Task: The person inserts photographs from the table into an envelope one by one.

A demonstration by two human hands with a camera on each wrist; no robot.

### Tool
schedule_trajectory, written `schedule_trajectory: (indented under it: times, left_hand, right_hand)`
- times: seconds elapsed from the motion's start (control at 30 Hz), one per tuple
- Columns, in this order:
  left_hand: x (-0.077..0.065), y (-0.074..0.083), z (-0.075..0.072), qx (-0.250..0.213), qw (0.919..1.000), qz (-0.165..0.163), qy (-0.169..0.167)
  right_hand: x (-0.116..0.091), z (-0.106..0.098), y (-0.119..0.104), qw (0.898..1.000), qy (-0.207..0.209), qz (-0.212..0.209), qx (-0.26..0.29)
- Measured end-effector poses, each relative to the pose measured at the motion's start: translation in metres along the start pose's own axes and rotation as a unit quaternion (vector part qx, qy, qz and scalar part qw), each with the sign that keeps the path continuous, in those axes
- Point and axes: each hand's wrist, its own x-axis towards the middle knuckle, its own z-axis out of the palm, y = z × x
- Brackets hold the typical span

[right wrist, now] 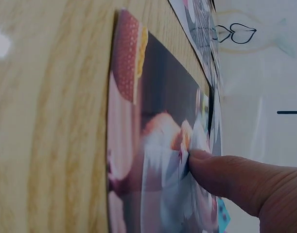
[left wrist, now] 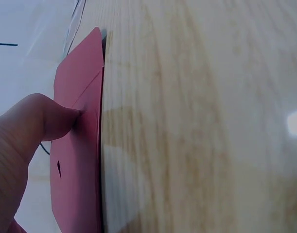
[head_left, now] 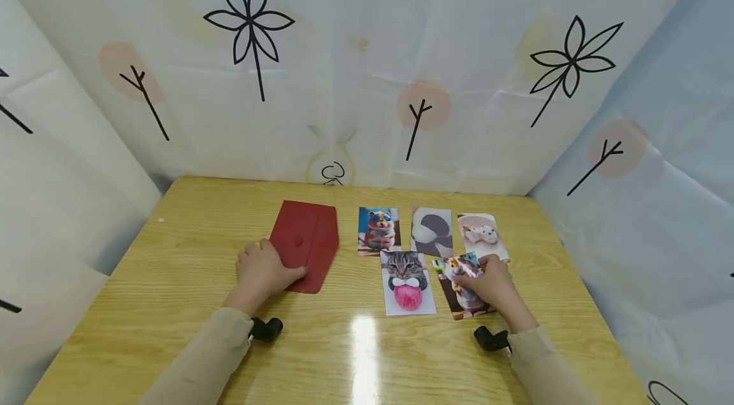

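On the left of the table lies a red envelope [head_left: 312,233], its flap toward the right and a small round tab on its face. My left hand [head_left: 262,271] grips it by the near left side, thumb pressed on the face, as the left wrist view also shows. At the right, my right hand [head_left: 490,281] holds a glossy hamster photo card [head_left: 467,300] by its right side, thumb on the picture [right wrist: 163,131]. This card sits tilted beside a cat photo card [head_left: 408,284] with a pink ball. My fingers under or behind the card are hidden.
Behind these is a row of photo cards: a hamster in sunglasses [head_left: 378,233], a grey-and-white picture [head_left: 431,233] and one with two small white animals [head_left: 482,233]. The wooden table [head_left: 201,252] ends at a white patterned curtain [head_left: 344,74].
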Motion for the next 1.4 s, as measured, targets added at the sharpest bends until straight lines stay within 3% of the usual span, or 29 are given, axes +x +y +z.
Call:
schedule_trajectory:
  times: [0.4,0.63,0.93,1.23,1.4]
  left_hand:
    - [-0.002,-0.003,-0.008,-0.018,0.9998,0.013,-0.003]
    - [-0.005,-0.007,-0.011,-0.037,0.9992,0.014,0.0]
    - [-0.008,-0.01,-0.013,-0.055,0.9982,0.023,0.007]
    - [-0.014,-0.003,-0.012,-0.062,0.9975,0.032,0.016]
    - [-0.016,0.002,-0.009,-0.064,0.9973,0.032,0.018]
  right_hand:
    - [0.0,-0.012,0.001,1.0,-0.003,-0.022,0.022]
    - [0.006,-0.023,0.0,0.992,-0.037,-0.018,0.12]
    - [0.015,-0.034,-0.014,0.988,-0.026,-0.008,0.154]
    - [0.017,-0.018,-0.049,0.962,-0.01,-0.055,0.266]
    - [0.019,-0.004,-0.062,0.958,-0.006,-0.063,0.28]
